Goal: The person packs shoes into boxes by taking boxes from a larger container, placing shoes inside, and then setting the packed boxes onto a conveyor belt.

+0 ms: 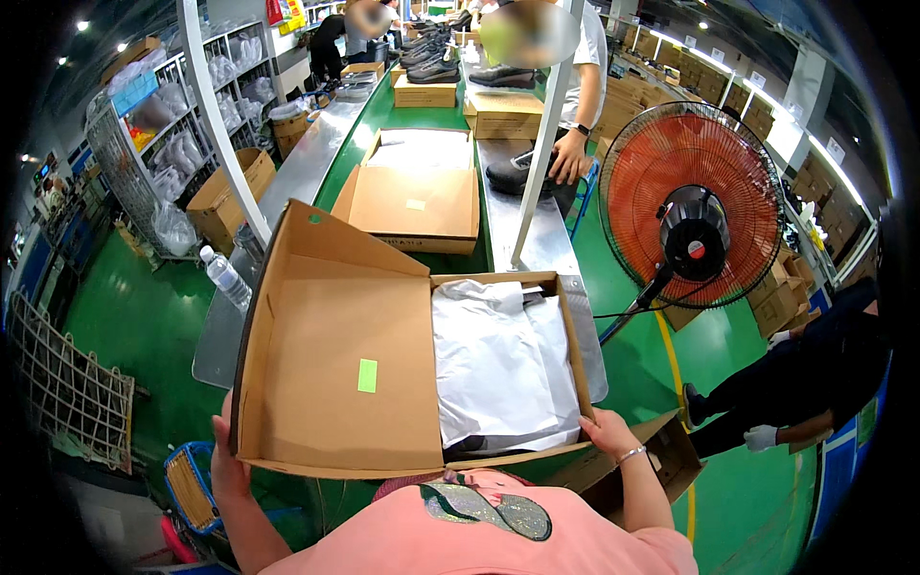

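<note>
An open cardboard shoe box lies in front of me, its lid folded out to the left with a small green sticker on the inside. White tissue paper fills the box and covers its contents; a bit of something dark peeks out at the near edge. My left hand grips the near left corner of the lid, the fingers partly hidden behind it. At the box's near right corner, my right hand holds the edge, thumb on the rim.
Beyond lies another open shoe box on the green conveyor. A person's hand touches a dark shoe on the metal ledge. A water bottle stands left, a large fan right. White posts flank the line; another person is at right.
</note>
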Demonstrator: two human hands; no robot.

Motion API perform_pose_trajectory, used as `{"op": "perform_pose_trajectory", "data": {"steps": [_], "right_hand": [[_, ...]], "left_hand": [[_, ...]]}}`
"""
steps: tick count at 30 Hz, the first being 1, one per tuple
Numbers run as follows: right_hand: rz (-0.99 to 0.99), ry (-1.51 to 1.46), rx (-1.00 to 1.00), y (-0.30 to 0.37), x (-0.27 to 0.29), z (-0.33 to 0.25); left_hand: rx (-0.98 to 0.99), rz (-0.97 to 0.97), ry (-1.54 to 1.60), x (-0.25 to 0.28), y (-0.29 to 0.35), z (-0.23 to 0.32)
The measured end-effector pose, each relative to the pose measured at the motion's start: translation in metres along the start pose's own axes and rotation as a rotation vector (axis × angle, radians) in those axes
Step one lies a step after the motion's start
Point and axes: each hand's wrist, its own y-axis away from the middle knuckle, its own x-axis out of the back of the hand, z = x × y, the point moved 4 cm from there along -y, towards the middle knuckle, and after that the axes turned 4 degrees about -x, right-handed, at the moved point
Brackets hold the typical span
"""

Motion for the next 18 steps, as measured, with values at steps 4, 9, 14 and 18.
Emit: {"op": "perform_pose_trajectory", "data": {"steps": [4,9,14,18], "right_hand": [[-0.069,0.125,0.126,-0.021,0.010,0.004],[-0.146,0.031,0.268,-0.065,0.013,-0.010],[0.029,-0.016,0.287,-0.149,0.029,-0.048],[0.270,-0.339,0.188,-0.195,0.038,-0.074]], "left_hand": [[0.164,0.003,0.193,0.012,0.051,-0.007],[0.175,0.041,0.372,-0.018,0.100,0.006],[0.110,0.189,0.341,-0.043,0.127,-0.008],[-0.045,0.245,0.420,-0.068,0.134,-0.031]]}}
